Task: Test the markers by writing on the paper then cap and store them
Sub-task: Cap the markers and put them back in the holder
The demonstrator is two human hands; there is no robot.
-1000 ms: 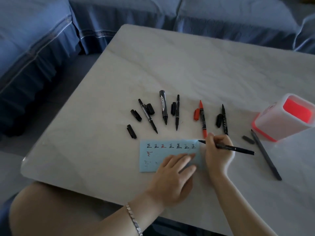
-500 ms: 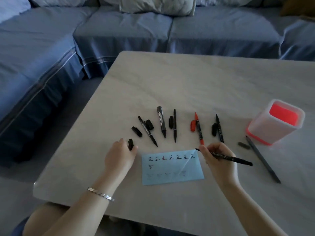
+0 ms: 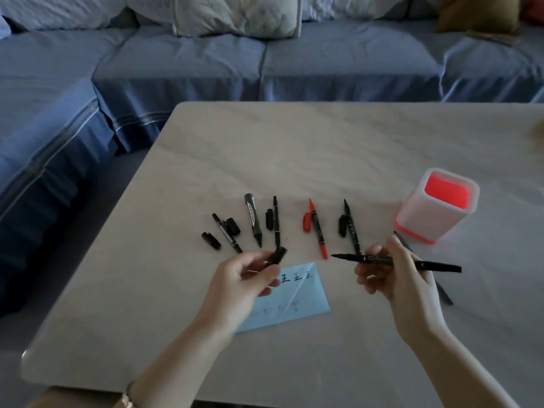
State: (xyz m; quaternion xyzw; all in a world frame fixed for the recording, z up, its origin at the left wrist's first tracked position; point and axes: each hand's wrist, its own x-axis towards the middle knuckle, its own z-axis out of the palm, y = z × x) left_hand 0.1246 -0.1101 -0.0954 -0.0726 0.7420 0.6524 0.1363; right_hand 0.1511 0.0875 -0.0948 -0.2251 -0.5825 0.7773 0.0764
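I have the uncapped black marker [image 3: 394, 262] pinched in my right hand [image 3: 394, 278], tip aimed left, and a black cap [image 3: 276, 256] gripped in my left hand [image 3: 244, 281], both raised over the blue paper [image 3: 297, 301] near the table's [image 3: 294, 154] front edge so the cap can, I judge, slide onto the tip. Behind the paper I count five uncapped markers in a fan, four black and one red [image 3: 317, 229], with five loose caps beside them, a sixth marker lying partly behind my right hand, and one pink holder [image 3: 435, 213] by the right edge waiting for storage.
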